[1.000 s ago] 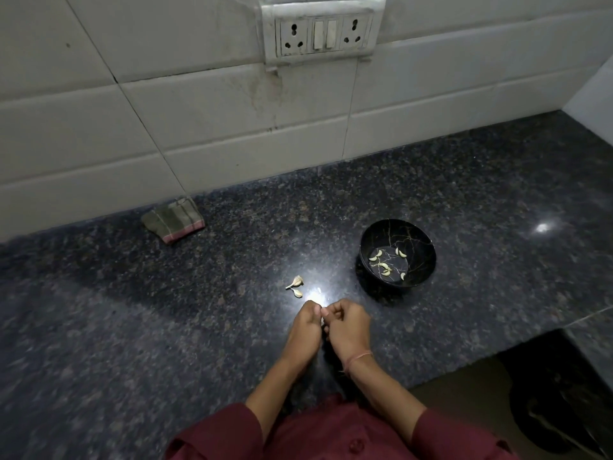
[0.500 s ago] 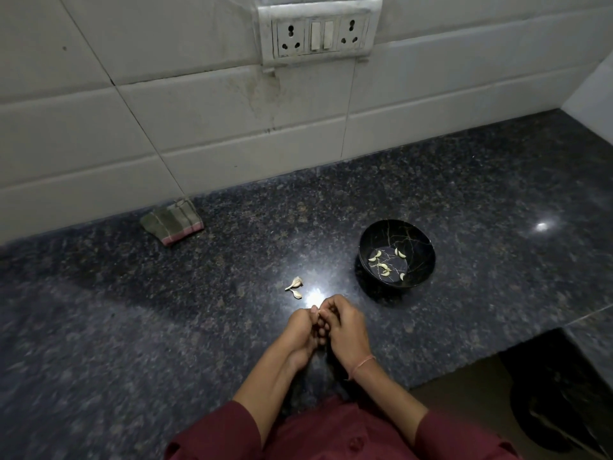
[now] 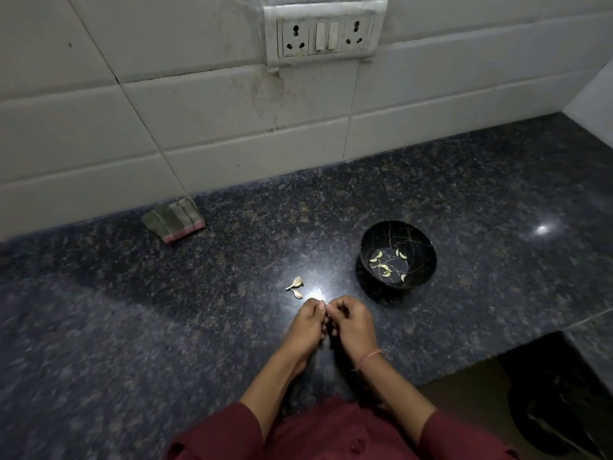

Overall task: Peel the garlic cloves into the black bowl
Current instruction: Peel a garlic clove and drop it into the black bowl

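Barely shifted since half a second ago, the left hand (image 3: 306, 325) and right hand (image 3: 353, 323) meet above the desk (image 3: 199, 327), fingers (image 3: 340, 305) curled round a garlic clove, near the black bowl (image 3: 428, 260), likely for an easy drop. Clove hidden between them; I cannot tell its long axis.

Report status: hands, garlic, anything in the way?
Left hand and right hand together, pinching a clove, hidden in grip. Black bowl holds several peeled cloves. Path to bowl unobstructed.
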